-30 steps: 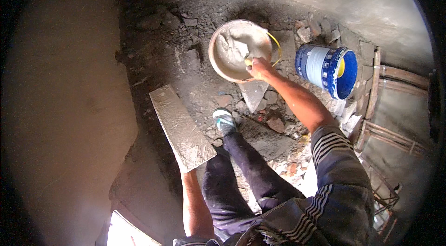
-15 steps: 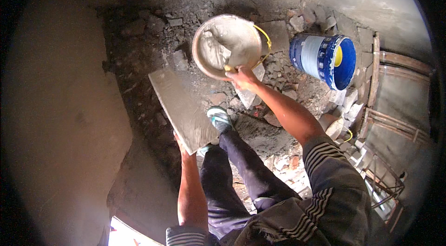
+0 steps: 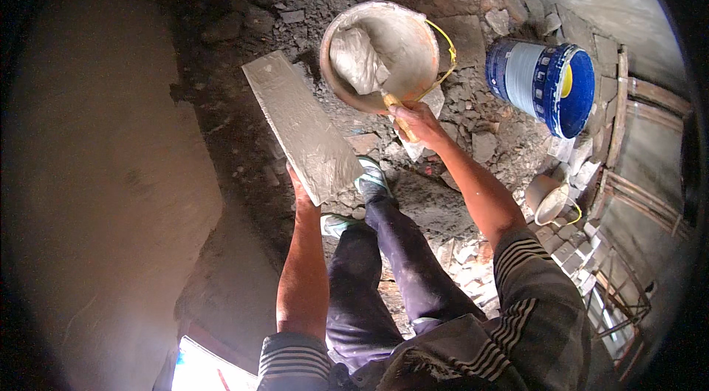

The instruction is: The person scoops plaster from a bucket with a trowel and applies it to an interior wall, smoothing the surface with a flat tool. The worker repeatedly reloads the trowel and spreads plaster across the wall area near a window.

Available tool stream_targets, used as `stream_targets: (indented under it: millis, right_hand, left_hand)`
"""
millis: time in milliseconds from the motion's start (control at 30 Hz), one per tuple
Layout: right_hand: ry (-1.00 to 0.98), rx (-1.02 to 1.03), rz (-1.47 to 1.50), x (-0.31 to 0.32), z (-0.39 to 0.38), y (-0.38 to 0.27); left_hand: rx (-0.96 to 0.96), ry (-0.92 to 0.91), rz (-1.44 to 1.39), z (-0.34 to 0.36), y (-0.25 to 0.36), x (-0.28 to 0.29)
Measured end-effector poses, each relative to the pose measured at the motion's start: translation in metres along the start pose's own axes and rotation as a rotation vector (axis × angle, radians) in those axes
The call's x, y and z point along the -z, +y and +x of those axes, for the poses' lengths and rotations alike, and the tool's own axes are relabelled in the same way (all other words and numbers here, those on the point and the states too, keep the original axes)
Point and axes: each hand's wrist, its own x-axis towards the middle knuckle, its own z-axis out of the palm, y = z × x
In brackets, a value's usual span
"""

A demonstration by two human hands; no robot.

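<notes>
My left hand (image 3: 298, 186) grips the near end of a long rectangular plastering board (image 3: 299, 125), its upper face smeared with wet grey plaster. Most of those fingers lie hidden under the board. My right hand (image 3: 421, 125) is closed round the wooden handle of a trowel (image 3: 394, 105). A thick lump of wet plaster (image 3: 356, 59) covers the trowel's blade, over the mouth of a round bucket (image 3: 419, 40). Plaster coats the bucket's inside wall, and its yellow handle hangs on the right side.
A blue bucket (image 3: 517, 81) lies on its side at the right. Beyond my right elbow is a smaller bucket (image 3: 548, 199) among broken bricks. Rubble (image 3: 484, 147) covers the ground. A plastered wall (image 3: 111, 169) rises at the left; wooden poles (image 3: 619, 107) stand at the right.
The trowel has come up out of the bucket's depth with a large lump of plaster on it. The board has shifted forward and the whole view has moved slightly.
</notes>
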Motion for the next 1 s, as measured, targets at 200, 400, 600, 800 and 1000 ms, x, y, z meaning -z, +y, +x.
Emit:
stream_targets:
  millis: [200,400,600,800,1000]
  right_hand:
    - [0.006,0.069,-0.014,-0.005,-0.017,0.002]
    - [0.158,0.234,-0.076,-0.017,-0.072,0.003]
    - [0.452,0.693,-0.632,-0.031,-0.105,0.012]
    - [0.456,0.773,-0.725,-0.018,-0.094,0.039]
    - [0.371,0.656,-0.658,-0.02,-0.082,0.043]
  left_hand:
    - [0.003,-0.049,-0.091,0.03,-0.003,-0.013]
    - [-0.003,-0.098,-0.123,0.057,-0.007,-0.062]
    - [-0.047,-0.186,-0.174,0.059,-0.019,-0.117]
    - [0.024,-0.225,-0.14,0.051,-0.018,-0.126]
    - [-0.125,-0.411,-0.136,0.038,-0.021,-0.13]
